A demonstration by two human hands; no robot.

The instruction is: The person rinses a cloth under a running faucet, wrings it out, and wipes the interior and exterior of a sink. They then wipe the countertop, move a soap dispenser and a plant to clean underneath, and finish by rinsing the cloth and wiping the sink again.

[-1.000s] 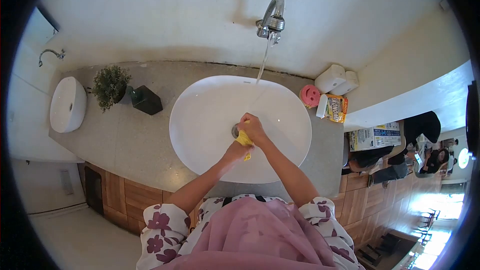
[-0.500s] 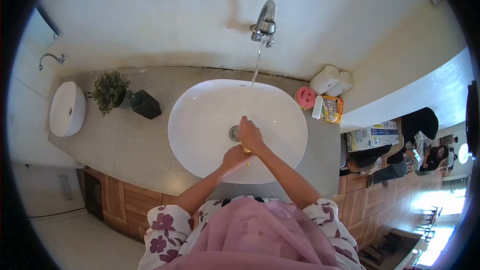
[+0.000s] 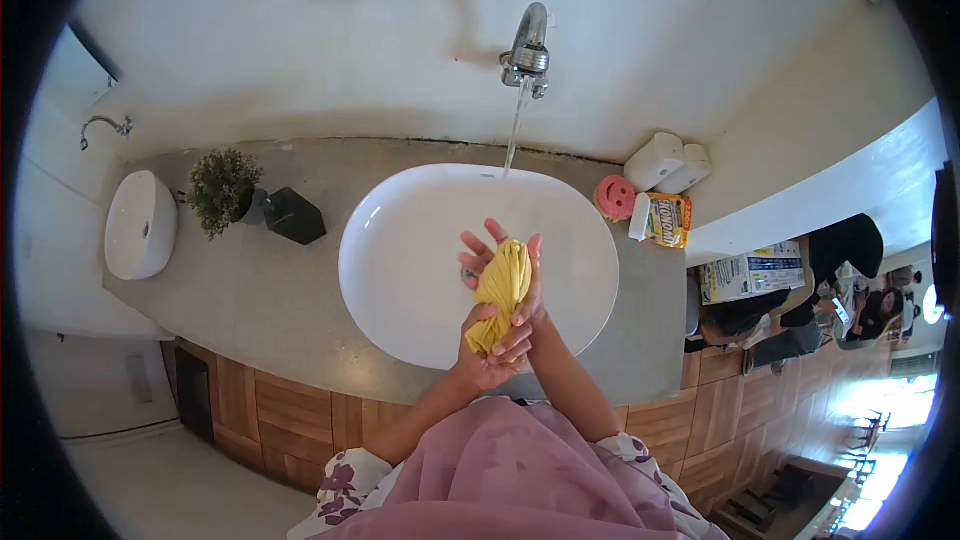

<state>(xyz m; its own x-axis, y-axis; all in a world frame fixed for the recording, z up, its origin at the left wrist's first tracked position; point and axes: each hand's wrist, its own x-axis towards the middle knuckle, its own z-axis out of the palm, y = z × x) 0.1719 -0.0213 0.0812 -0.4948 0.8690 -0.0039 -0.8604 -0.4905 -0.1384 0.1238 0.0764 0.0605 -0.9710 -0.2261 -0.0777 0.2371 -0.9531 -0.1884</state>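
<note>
Yellow cloth (image 3: 503, 285), bunched and twisted, is in both hands above the near side of the white basin (image 3: 400, 270). Left hand (image 3: 485, 365) is wrapped round its lower end; right hand (image 3: 533, 298) is open, fingers spread, cloth lying along the palm. Main risk, as judged: grip is mostly at one end, so the upper part could slip off the open palm or unroll if the hand tilts. If the cloth is wet (can't tell), drips could land on the near rim or on the pink scarf (image 3: 520, 470), since the hands are close to the body. A dropped cloth could cover the drain (image 3: 468, 273), partly hidden behind the fingers, and with water (image 3: 516, 125) running from the tap (image 3: 530, 58) the basin could back up. Stream falls toward the far side, apart from the hands; splashes could reach the grey counter (image 3: 290, 310). Right of the basin: pink smiley-faced item (image 3: 615, 197), white containers (image 3: 656, 162) by the wall, bright packet (image 3: 668, 220); a wide swing of the right elbow could knock these. Left: dark green bottle (image 3: 295, 216) next to a leafy plant (image 3: 222, 190), second basin (image 3: 142, 225) farther off. None of these sits between hands and tap. Boxes (image 3: 750, 273) and other people are off to the right, well apart from the work.
</note>
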